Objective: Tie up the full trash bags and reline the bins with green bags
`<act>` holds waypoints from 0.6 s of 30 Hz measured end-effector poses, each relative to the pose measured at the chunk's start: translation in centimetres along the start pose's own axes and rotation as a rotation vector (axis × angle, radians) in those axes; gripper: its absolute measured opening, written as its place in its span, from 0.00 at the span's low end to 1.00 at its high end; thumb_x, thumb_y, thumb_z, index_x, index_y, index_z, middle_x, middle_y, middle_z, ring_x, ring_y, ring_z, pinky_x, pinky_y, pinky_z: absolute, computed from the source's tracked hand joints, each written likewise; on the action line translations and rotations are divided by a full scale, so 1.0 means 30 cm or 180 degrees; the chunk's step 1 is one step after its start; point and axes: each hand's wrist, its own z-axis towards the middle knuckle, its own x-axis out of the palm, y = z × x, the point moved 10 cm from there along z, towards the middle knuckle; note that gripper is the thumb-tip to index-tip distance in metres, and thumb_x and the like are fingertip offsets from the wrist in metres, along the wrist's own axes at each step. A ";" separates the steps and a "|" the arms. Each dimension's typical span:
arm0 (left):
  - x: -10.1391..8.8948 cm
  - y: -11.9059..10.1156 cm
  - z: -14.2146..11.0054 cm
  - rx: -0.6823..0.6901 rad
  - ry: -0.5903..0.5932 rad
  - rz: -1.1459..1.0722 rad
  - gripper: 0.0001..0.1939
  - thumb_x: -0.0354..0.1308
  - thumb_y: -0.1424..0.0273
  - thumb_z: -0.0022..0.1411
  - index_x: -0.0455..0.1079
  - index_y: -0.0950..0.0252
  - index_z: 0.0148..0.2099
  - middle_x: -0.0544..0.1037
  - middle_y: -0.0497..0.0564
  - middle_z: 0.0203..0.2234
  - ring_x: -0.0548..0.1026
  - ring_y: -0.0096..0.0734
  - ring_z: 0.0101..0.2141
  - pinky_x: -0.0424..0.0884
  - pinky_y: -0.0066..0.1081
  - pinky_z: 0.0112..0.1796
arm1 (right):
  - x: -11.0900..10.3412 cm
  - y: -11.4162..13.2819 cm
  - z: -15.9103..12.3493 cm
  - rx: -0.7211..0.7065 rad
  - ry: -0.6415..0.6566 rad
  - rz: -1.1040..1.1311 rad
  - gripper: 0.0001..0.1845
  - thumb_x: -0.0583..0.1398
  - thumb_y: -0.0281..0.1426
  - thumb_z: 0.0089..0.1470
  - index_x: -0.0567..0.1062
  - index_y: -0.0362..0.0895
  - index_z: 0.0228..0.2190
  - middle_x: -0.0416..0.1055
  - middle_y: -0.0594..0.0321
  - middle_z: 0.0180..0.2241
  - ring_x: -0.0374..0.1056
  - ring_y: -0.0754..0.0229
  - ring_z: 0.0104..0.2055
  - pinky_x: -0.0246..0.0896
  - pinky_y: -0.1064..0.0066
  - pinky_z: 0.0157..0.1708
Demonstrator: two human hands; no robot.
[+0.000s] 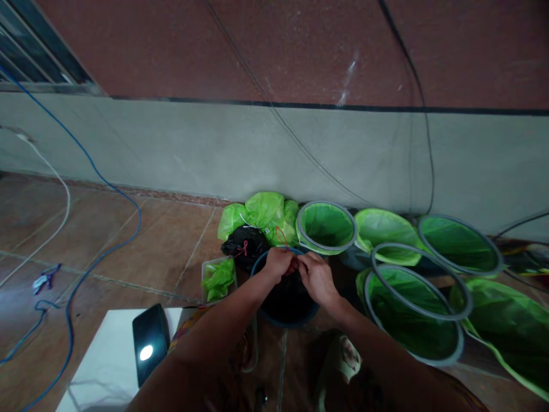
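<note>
Here, a blue bin (278, 322) is overhung at its far rim by the right hand (317, 278) and left hand (279, 263), set close together; a red string (284, 236) is pinched by the left, its loop held upright on that hand's far side, while the right's hold is hidden
</note>
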 end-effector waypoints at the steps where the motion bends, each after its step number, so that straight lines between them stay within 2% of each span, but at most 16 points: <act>1: -0.001 0.001 0.001 -0.0011 -0.0007 0.0013 0.11 0.59 0.72 0.59 0.71 0.68 0.24 0.69 0.44 0.13 0.64 0.19 0.14 0.61 0.22 0.19 | 0.002 0.000 -0.002 0.0006 0.0020 0.0007 0.14 0.51 0.25 0.58 0.76 0.44 0.33 0.72 0.55 0.33 0.68 0.54 0.39 0.62 0.64 0.43; 4: -0.008 -0.018 0.004 0.0165 0.0013 0.0227 0.11 0.55 0.74 0.60 0.71 0.67 0.25 0.70 0.45 0.14 0.66 0.21 0.15 0.63 0.24 0.20 | 0.012 -0.029 0.002 0.0233 0.0098 0.0272 0.14 0.51 0.26 0.58 0.76 0.45 0.29 0.72 0.57 0.32 0.68 0.56 0.38 0.61 0.64 0.41; 7: -0.032 -0.074 0.003 0.0639 -0.0138 0.0854 0.10 0.54 0.72 0.61 0.75 0.67 0.30 0.73 0.46 0.16 0.71 0.26 0.20 0.67 0.26 0.25 | 0.050 -0.083 0.010 0.0708 0.0390 0.0874 0.12 0.53 0.27 0.55 0.76 0.45 0.27 0.72 0.60 0.32 0.68 0.58 0.36 0.60 0.65 0.40; 10: -0.057 -0.139 -0.012 0.1133 -0.0455 0.1584 0.09 0.57 0.69 0.61 0.77 0.67 0.36 0.79 0.51 0.24 0.77 0.32 0.29 0.71 0.29 0.35 | 0.120 -0.124 -0.010 0.1456 0.0961 0.1880 0.07 0.57 0.29 0.49 0.76 0.45 0.28 0.72 0.63 0.30 0.66 0.61 0.33 0.61 0.67 0.35; 13: -0.054 -0.175 -0.023 0.1458 -0.0483 0.1916 0.10 0.55 0.70 0.62 0.77 0.67 0.40 0.82 0.53 0.32 0.78 0.33 0.35 0.71 0.29 0.40 | 0.162 -0.112 -0.055 0.2169 0.1386 0.3046 0.07 0.63 0.30 0.41 0.77 0.44 0.28 0.72 0.64 0.30 0.66 0.63 0.32 0.62 0.70 0.32; 16: -0.052 -0.183 -0.021 0.1555 -0.0362 0.1981 0.10 0.54 0.72 0.62 0.76 0.67 0.41 0.81 0.52 0.31 0.77 0.31 0.34 0.71 0.29 0.39 | 0.158 -0.089 -0.081 0.2515 0.1484 0.3819 0.13 0.68 0.29 0.35 0.78 0.43 0.29 0.72 0.66 0.28 0.66 0.65 0.30 0.65 0.71 0.33; 18: -0.056 -0.188 -0.023 0.1601 -0.0284 0.1924 0.10 0.53 0.74 0.61 0.76 0.66 0.41 0.81 0.50 0.31 0.77 0.30 0.33 0.71 0.28 0.39 | 0.154 -0.101 -0.093 0.2728 0.1403 0.4080 0.13 0.69 0.28 0.36 0.78 0.43 0.30 0.72 0.66 0.26 0.66 0.67 0.29 0.66 0.72 0.33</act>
